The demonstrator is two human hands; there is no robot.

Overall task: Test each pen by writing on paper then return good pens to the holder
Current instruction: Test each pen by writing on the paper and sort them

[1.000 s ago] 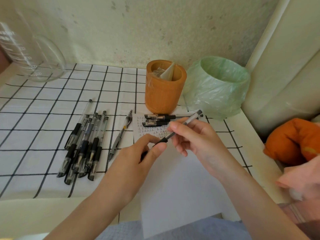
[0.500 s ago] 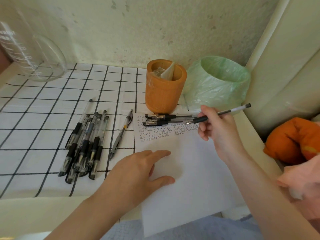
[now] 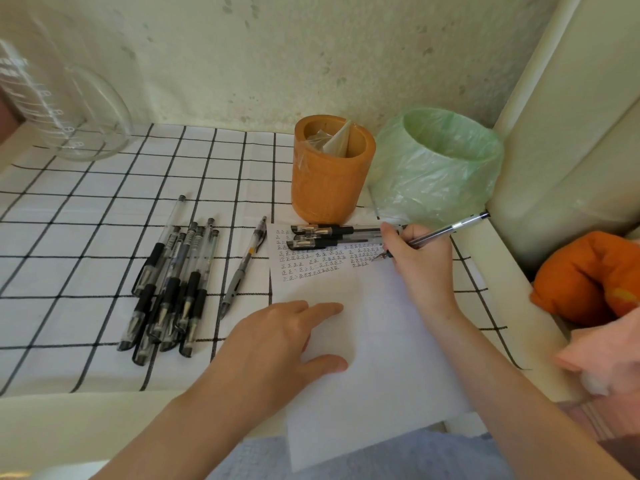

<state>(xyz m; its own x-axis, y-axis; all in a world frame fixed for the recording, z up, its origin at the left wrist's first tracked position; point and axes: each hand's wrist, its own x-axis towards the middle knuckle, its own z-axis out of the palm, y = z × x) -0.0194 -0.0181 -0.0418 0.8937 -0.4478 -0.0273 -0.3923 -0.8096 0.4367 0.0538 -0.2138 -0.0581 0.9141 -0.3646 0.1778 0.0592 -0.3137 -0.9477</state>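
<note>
Checked white cloth is spread over the table [image 3: 86, 237], backed by a stained wall. A pen [image 3: 450, 228] is pinched in the right hand [image 3: 419, 258], tip at the paper [image 3: 374, 358] beside rows of test marks; the paper is held flat by the spread left hand [image 3: 277, 344]. No pens are seen in the orange holder [image 3: 329, 181] at the far edge; a bundle [image 3: 169, 289] toward the left edge is judged not yet tested.

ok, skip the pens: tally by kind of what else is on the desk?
cloth: 1
paper: 1
holder: 1
bin: 1
beaker: 1
total: 5
</note>
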